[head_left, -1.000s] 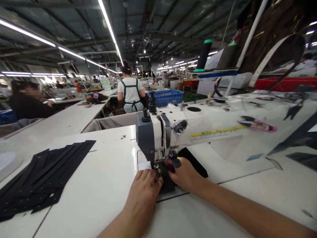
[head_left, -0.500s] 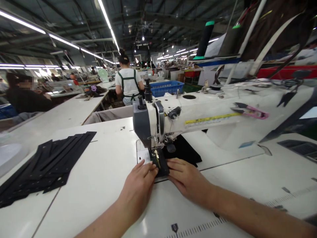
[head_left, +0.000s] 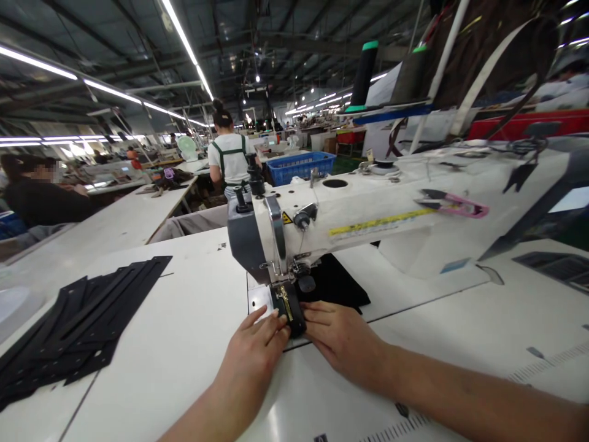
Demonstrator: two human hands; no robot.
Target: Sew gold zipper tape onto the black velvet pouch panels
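Under the presser foot of a white sewing machine [head_left: 368, 184] lies a small black piece with a gold zipper [head_left: 288, 303]. My left hand [head_left: 255, 350] holds its left side, fingers bent, with one finger stretched onto the bright metal plate [head_left: 260, 299]. On the opposite edge my right hand [head_left: 340, 337] grips the piece, its fingers close together. A black fabric panel [head_left: 338, 279] lies flat behind my right fingers, partly under the machine arm. The fingertips' undersides and the needle point are hidden.
Overlapping black strips with small holes [head_left: 87, 319] are spread on the white tabletop [head_left: 184, 319] at left. Pink-handled thread snips [head_left: 453, 204] rest on the machine arm. Thread cones [head_left: 363, 77] stand above. Beyond are a blue basket [head_left: 301, 167] and a person in green straps [head_left: 230, 153].
The camera view has shifted slightly, moving the machine leftward in the picture. The zippered piece appears a little straighter and more exposed between my hands. Both hands keep their hold.
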